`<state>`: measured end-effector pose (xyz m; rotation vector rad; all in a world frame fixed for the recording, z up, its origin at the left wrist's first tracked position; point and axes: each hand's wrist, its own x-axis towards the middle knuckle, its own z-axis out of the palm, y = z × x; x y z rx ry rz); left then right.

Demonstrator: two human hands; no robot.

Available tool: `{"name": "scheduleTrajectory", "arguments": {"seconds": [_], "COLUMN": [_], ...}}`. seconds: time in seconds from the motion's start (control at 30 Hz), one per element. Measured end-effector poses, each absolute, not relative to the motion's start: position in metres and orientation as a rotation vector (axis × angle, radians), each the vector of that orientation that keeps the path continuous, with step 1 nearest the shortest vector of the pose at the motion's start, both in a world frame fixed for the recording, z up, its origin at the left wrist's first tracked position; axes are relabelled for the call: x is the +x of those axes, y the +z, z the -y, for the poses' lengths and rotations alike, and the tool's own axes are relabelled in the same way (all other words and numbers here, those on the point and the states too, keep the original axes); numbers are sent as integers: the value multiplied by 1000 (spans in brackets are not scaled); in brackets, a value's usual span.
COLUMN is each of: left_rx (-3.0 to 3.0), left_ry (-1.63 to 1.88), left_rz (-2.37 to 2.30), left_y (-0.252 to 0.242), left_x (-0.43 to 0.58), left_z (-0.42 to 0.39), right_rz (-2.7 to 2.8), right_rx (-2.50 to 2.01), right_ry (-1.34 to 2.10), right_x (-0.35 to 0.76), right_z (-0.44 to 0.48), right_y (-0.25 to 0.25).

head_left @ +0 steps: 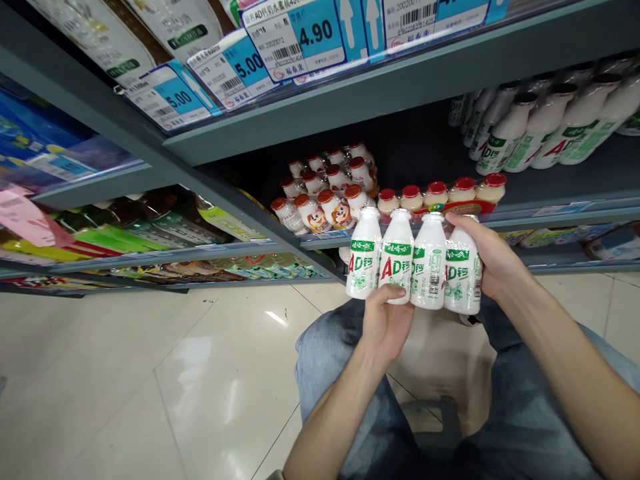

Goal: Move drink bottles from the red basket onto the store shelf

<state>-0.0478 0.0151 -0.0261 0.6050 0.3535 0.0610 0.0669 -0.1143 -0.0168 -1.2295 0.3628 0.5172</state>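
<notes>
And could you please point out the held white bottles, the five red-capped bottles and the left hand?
Held white bottles point(423, 261): head view, label of the third from left.
Five red-capped bottles point(436, 199): head view, middle bottle's body.
Left hand point(386, 325): head view, below the thumb.

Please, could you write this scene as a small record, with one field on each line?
held item: four white bottles with green-and-white labels, side by side
left hand: underneath, thumb over the lower front of the second bottle from the left
right hand: at the upper part of the rightmost bottle
shelf behind: small orange-capped bottles; to their right, a row of five red-capped bottles
upper right: dark-capped white bottles
price label: 4.90 label on the shelf edge above
floor: pale tiles
</notes>
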Motion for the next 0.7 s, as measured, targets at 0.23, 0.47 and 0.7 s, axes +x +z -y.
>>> {"name": "scheduleTrajectory", "arguments": {"seconds": [0.23, 0.47, 0.7], "left_rx": [607, 590, 617], "left_ry": [66, 67, 81], "left_rz": [-353, -337, -357], "left_y": [-26, -27, -24], "left_x": [-49, -49, -50], "left_z": [-15, -15, -14], "right_rz": [-337, -386, -329], "right_rx": [-1250, -1233, -1231], "right_ry": [509, 527, 517], "right_x": [67, 67, 68], "right_z": [114, 115, 115], "right_y": [-18, -17, -19]}}
